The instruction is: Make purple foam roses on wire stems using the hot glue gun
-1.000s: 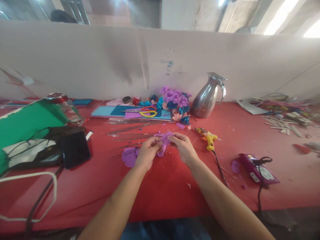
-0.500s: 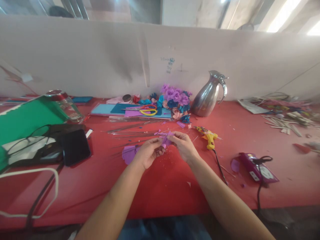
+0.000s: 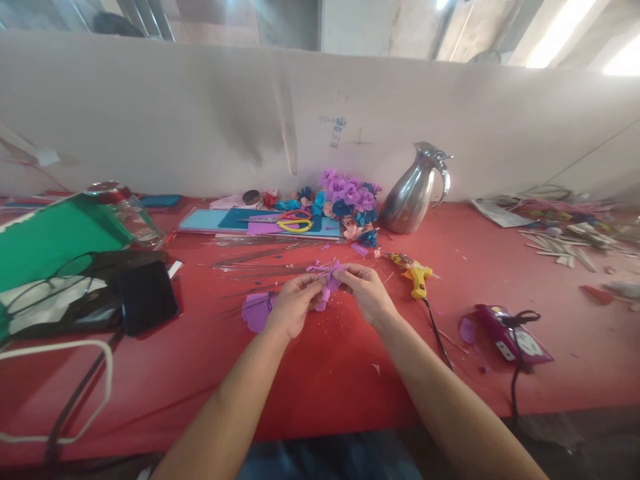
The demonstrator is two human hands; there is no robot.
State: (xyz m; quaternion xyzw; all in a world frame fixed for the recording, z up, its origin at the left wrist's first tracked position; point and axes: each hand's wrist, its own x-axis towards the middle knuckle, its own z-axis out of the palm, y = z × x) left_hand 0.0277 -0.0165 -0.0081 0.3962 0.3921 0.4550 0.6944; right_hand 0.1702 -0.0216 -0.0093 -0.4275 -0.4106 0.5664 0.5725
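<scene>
Between my two hands is a small piece of purple paper [image 3: 333, 273], held up over the middle of the red table. My left hand [image 3: 296, 301] is closed, with thumb and fingers pinching its left side. From the other side my right hand [image 3: 364, 288] grips the paper between thumb and forefinger. Below and left of my left hand lie more purple paper cut-outs [image 3: 256, 312]. Thin wires [image 3: 260, 267] are spread on the table just beyond my hands. Fingers partly hide the paper's shape.
A yellow glue gun [image 3: 419, 279] lies right of my hands, its cord running toward a magenta box [image 3: 513, 337]. Scissors [image 3: 295, 221] rest on coloured paper behind, beside paper flowers [image 3: 350, 193] and a metal jug [image 3: 415, 190]. A phone [image 3: 149, 298] and glass jar [image 3: 135, 217] are at left.
My left fingers have shifted slightly and curl closer around the purple paper. My right hand keeps its pinch. The whole view has moved a little.
</scene>
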